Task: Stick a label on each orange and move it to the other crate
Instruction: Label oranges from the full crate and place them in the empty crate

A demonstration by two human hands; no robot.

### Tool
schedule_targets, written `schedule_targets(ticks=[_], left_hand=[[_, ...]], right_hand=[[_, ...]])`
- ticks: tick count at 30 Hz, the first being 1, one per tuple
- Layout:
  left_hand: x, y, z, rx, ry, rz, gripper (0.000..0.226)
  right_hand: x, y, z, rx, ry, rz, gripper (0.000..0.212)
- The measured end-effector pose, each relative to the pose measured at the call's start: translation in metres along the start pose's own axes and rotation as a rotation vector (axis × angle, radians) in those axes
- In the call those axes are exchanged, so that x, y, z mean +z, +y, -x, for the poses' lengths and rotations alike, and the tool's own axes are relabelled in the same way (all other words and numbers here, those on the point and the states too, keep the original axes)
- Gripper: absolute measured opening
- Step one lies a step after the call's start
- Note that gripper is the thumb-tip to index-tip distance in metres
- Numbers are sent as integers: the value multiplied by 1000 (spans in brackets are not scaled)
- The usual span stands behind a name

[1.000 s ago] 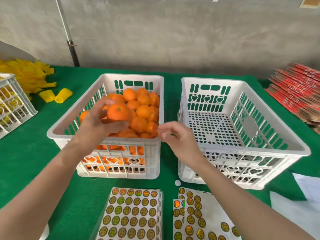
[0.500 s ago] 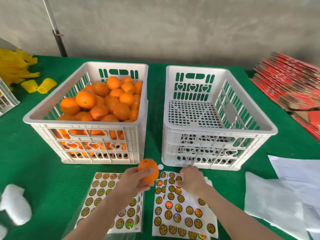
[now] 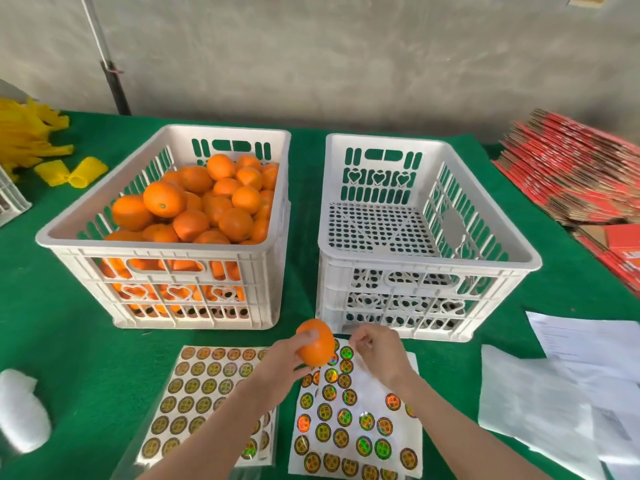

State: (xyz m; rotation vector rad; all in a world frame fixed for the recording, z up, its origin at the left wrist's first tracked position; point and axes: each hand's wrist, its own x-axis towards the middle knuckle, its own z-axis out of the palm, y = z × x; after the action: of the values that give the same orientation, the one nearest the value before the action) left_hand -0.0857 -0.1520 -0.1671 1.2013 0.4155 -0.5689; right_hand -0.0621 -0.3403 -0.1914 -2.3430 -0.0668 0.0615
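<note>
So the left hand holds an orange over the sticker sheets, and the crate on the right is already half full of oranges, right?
Not quite. In the head view the right crate is empty; its perforated floor shows bare. The left hand does hold an orange over the sticker sheets.

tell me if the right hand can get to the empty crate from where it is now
Probably yes. The right hand hangs just in front of the empty crate, over the sticker sheet, with nothing between them. The crate's top is open. The held orange sits in the left hand, off to the side.
</note>
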Motion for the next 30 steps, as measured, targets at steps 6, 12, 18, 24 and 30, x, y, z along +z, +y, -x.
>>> schedule_targets(ticks=[6,12,18,24,30], left_hand=[[1,-4,-4,139,-70,-280,79],[6,-8,-12,215,-52,-248,72],[-3,-9,-15,169,-83,-108,70],[-29,0,-16,50,-246,269,107],[-28,9,-14,110,-228,222,112]], right_hand=[[3,-5,-3,-9,83,-60,8],[5,-7,-1,-79,56,-37,12],[-11,-20,-3,-48,-123,-121,10],[-20,-33,-7,-95,-296,6,22],[-17,-46,-5,-176,-172,-159,25]])
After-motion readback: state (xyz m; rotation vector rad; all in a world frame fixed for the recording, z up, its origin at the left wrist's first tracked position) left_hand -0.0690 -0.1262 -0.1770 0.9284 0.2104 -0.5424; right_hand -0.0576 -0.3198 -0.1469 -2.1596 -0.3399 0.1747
